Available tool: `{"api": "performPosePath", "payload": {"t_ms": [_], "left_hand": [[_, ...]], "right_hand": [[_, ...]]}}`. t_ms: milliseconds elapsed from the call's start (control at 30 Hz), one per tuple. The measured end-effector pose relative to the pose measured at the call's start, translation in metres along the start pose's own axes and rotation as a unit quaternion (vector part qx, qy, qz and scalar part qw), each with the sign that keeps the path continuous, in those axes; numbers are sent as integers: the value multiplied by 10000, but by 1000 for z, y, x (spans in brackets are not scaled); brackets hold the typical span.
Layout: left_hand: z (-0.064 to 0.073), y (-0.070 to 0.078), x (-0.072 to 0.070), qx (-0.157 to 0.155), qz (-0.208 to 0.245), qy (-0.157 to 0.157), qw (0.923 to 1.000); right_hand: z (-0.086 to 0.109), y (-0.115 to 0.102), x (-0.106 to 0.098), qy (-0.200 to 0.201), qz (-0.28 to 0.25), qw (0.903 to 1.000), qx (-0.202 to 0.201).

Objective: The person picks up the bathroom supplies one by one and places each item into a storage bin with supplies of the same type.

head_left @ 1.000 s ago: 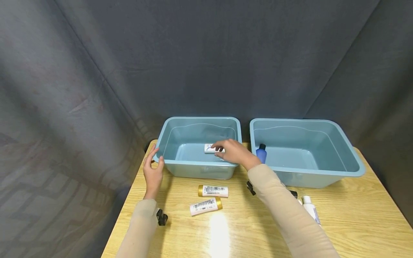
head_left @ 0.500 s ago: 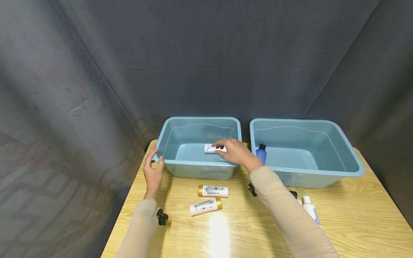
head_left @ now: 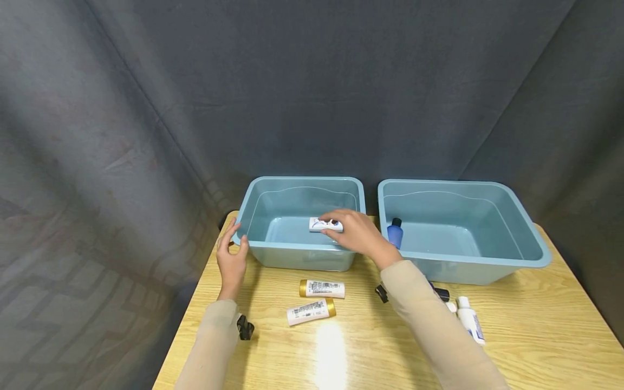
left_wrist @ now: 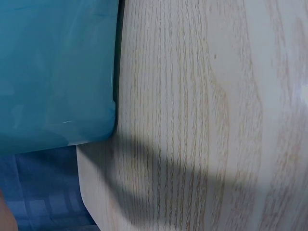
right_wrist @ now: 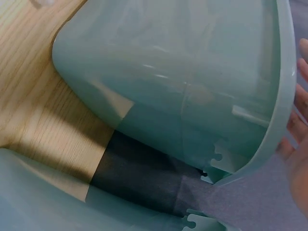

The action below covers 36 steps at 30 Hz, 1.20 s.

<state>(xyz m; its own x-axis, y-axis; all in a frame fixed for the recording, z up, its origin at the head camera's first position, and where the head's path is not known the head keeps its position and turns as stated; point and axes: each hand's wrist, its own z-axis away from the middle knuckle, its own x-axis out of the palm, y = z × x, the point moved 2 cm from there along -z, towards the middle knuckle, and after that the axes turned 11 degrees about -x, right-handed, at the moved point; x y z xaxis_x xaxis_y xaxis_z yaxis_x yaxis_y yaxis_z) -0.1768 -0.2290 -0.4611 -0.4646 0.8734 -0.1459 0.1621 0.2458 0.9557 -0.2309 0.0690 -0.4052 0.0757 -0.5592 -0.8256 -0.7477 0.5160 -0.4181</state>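
Inside the left blue bin (head_left: 302, 247), a white bottle (head_left: 319, 224) with blue marks lies on its side. My right hand (head_left: 358, 230) reaches over the near right rim and pinches this bottle, thumb on the near side, a finger on the far side. Part of the bottle is hidden under the hand. At the near left corner of the same bin, my left hand (head_left: 231, 265) holds the rim with thumb and fingers apart. Fingers (right_wrist: 299, 113) of the right hand show at the edge of the right wrist view, the bottle out of sight.
On the right, a second blue bin (head_left: 468, 261) contains a blue bottle (head_left: 395, 234) with a black cap. Two pale tubes (head_left: 322, 288) with gold caps lie on the wooden table (head_left: 278, 352). A white bottle (head_left: 470, 320) lies beside a black-capped bottle (head_left: 442, 294), partly behind the right sleeve.
My right hand and sleeve have shifted slightly, showing more of the white bottle in the left bin and of the bottles near the sleeve. The left hand keeps its place.
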Motion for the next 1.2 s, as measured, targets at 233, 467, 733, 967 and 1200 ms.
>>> {"api": "performPosePath", "payload": {"t_ms": [233, 467, 733, 967, 1200], "left_hand": [[0, 1, 0, -10, -76, 71, 9999], [-5, -12, 0, 16, -176, 242, 9996], [-14, -36, 0, 5, -352, 379, 9987], [-14, -35, -1, 37, -446, 394, 9982], [-12, -31, -1, 27, -438, 421, 9981]], "right_hand": [[5, -6, 1, 459, 118, 9982, -360], [10, -14, -1, 820, -12, 9948, -612], [18, -25, -4, 1022, -62, 9914, -815], [26, -32, 0, 1608, 11, 9766, -1425], [35, -40, 9, 2081, -184, 9606, -1831]]}}
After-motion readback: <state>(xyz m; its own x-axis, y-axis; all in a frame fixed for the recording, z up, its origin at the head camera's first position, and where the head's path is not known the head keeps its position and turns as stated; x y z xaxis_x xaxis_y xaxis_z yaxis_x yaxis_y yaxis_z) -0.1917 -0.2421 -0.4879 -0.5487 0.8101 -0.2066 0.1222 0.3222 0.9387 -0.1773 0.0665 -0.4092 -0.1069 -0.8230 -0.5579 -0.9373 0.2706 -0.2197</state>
